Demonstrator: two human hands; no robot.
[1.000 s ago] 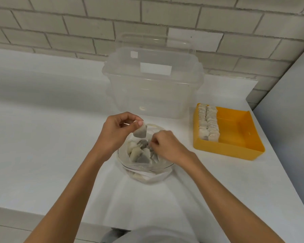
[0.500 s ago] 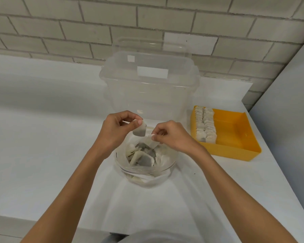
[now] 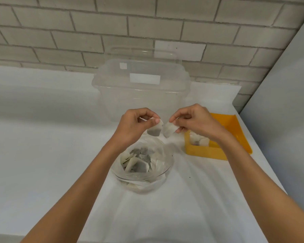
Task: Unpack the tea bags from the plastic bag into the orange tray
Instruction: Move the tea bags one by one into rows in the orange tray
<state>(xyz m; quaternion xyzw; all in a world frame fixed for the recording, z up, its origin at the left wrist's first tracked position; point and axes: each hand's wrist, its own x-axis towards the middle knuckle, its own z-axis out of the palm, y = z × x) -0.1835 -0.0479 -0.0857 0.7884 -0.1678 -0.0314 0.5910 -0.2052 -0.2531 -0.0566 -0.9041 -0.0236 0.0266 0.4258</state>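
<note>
The left hand (image 3: 130,127) pinches one grey tea bag (image 3: 154,132), the right hand (image 3: 197,120) one white tea bag (image 3: 169,129), with one plastic bag (image 3: 162,170) at six o'clock below them and one orange tray (image 3: 235,132) at its two o'clock.

We face a wall (image 3: 77,32) of pale grey-beige bricks laid in staggered courses with darker joints. One plain white rectangular patch (image 3: 180,50) sits flat on the bricks near the middle. Below the wall runs a white bench (image 3: 42,137), smooth and matte, reaching to the left edge of our view. At the right a flat grey panel (image 3: 288,102) stands upright, meeting wall and bench. The light is soft and even, and the shadows on the bench are faint.
</note>
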